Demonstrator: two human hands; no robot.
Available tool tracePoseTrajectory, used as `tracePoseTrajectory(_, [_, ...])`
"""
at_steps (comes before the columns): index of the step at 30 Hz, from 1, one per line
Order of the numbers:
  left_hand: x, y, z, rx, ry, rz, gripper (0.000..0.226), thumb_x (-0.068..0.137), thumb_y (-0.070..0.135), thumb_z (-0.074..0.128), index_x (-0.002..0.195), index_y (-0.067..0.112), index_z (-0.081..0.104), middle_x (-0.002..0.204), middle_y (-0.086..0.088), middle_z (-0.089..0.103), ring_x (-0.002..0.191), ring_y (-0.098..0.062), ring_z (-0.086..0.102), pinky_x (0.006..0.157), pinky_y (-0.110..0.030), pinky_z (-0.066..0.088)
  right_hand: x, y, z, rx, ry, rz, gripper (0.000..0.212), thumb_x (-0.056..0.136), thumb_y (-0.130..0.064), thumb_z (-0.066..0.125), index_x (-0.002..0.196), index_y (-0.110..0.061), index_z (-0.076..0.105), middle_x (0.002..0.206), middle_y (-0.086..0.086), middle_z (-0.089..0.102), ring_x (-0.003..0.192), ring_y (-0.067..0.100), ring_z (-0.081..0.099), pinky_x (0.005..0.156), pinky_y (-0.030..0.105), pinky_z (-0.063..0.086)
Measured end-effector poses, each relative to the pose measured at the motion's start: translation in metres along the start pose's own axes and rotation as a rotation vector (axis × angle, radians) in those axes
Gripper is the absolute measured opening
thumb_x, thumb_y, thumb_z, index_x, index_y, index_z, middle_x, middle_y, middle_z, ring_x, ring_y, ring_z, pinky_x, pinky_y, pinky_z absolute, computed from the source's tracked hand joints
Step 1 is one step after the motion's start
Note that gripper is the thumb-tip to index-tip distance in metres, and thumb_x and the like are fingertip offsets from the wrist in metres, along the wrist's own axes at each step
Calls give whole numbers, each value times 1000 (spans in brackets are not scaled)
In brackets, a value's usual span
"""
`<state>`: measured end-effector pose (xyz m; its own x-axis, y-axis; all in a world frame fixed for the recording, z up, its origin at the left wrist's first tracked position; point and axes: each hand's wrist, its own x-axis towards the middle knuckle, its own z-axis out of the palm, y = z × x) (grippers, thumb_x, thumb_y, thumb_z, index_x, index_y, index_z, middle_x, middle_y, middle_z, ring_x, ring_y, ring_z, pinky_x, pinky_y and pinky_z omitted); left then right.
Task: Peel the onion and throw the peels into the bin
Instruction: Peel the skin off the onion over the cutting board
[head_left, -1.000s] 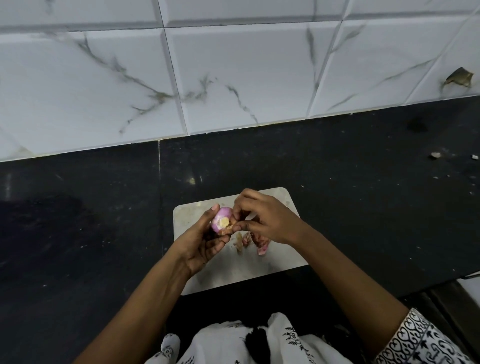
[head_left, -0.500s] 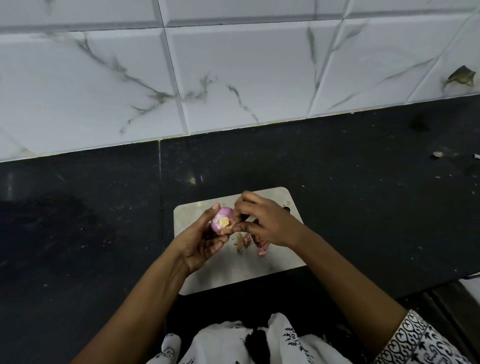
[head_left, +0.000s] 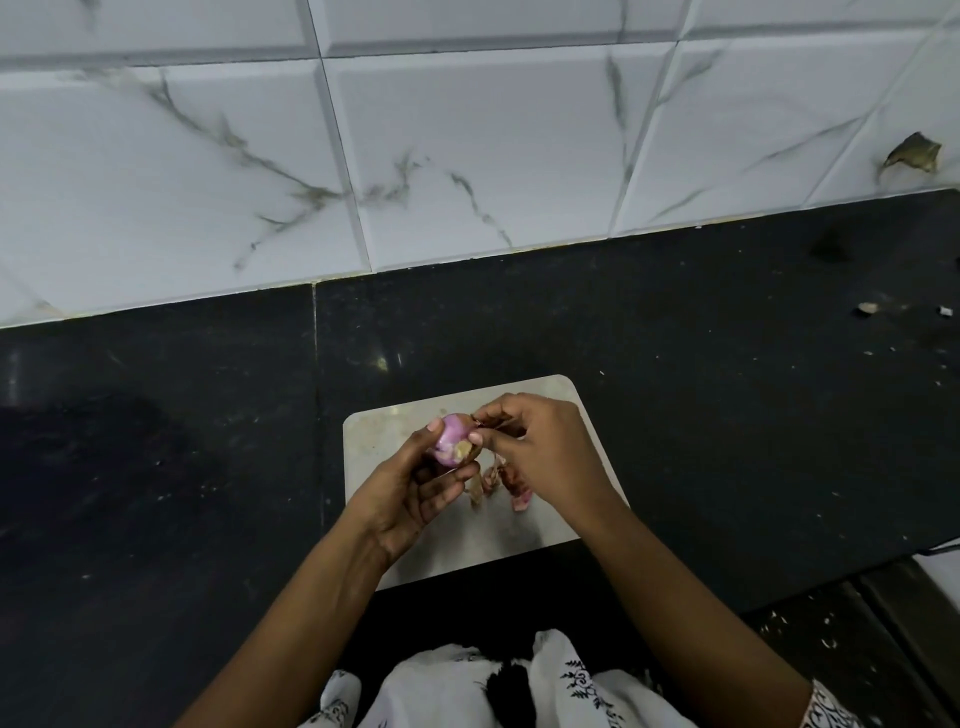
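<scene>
A small pink-purple onion (head_left: 453, 439) with a pale cut end sits in my left hand (head_left: 415, 486), held above a pale cutting board (head_left: 374, 441). My right hand (head_left: 540, 447) is at the onion's right side, its thumb and fingers pinched on a thin strip of peel at the onion's top. Loose reddish-brown peels (head_left: 501, 480) lie on the board just below my hands, partly hidden by my right hand. No bin is in view.
The board rests on a black stone counter (head_left: 727, 415) backed by white marble-pattern tiles (head_left: 467, 156). Small scraps (head_left: 867, 308) lie at the far right. The counter's front edge and a lower dark ledge (head_left: 857, 634) show at bottom right.
My left hand has turned the onion so its pale cut end faces lower right. My right fingers have shifted up to the onion's top, pinching peel.
</scene>
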<state>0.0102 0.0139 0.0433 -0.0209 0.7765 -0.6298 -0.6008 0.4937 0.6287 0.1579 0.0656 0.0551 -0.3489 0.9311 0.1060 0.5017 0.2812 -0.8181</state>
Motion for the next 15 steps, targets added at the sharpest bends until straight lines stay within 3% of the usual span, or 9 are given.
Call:
tracePoseTrajectory(4, [-2, 1, -1, 10, -8, -12, 29, 87, 31, 60, 105, 8, 64, 90, -13, 72, 66, -18, 73, 50, -21, 56, 0, -5, -3, -84, 8, -22, 11, 80, -18, 71, 91, -18, 73, 84, -5, 73, 76, 3, 65, 74, 20, 54])
tracePoseTrajectory(10, [-4, 5, -6, 22, -68, -5, 23, 85, 26, 57, 98, 8, 64, 75, -11, 73, 64, -20, 72, 52, -21, 57, 12, 0, -7, -124, -21, 28, 7, 80, -14, 68, 83, -20, 71, 79, -8, 71, 73, 3, 64, 72, 23, 54])
tracePoseTrajectory(13, [-7, 5, -4, 0, -120, -12, 31, 76, 26, 59, 98, 5, 63, 76, -14, 73, 63, -22, 72, 50, -22, 57, 22, 12, -9, -241, -50, 83, 11, 82, -15, 67, 90, -21, 72, 88, -5, 71, 79, 5, 63, 78, 30, 55])
tracePoseTrajectory(15, [-6, 3, -4, -25, -116, -11, 35, 73, 27, 60, 100, 5, 63, 78, -15, 73, 64, -22, 72, 50, -22, 57, 24, 14, -11, -311, -165, 84, 18, 86, -13, 63, 101, -19, 71, 101, -1, 68, 87, 9, 62, 83, 25, 52])
